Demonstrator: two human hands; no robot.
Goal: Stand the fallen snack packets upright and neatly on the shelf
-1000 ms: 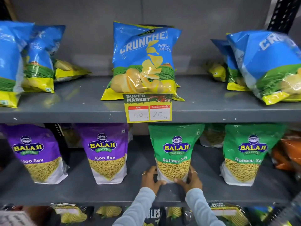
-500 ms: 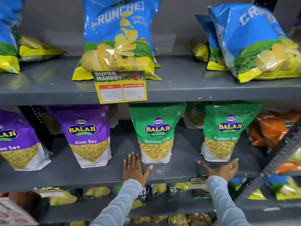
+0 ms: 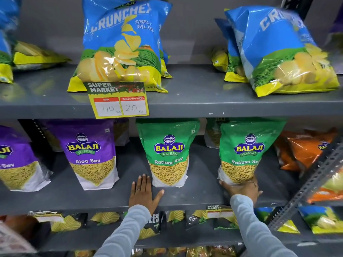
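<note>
Grey metal shelving fills the view, and the middle shelf (image 3: 200,182) carries a row of upright sev pouches. At 6 o'clock on this shelf stands the central green Ratlami Sev pouch (image 3: 168,153), upright on its white base. The left hand (image 3: 142,193) lies flat on the bare shelf just at 7 o'clock of that pouch, its fingers (image 3: 143,180) pressed together and pointing inward, the thumb spread toward the pouch base without clearly touching it; it lies much as it did half a second ago. The right hand (image 3: 241,189) has moved since then: before it hovered over the shelf edge, apart from any packet, and now it cups the bottom of the right green Ratlami Sev pouch (image 3: 245,151) at 4 o'clock, fingers wrapped around the white base, most of them hidden behind the pouch. That pouch stands upright, leaning slightly. At 8 o'clock stands a purple Aloo Sev pouch (image 3: 89,151), and orange packets (image 3: 304,147) lie slumped at 3 o'clock. On the upper shelf at 12 o'clock a blue and yellow Crunchex crisp bag (image 3: 120,45) stands behind a yellow price tag (image 3: 118,102), and a second blue crisp bag (image 3: 282,51) at 2 o'clock leans back.
</note>
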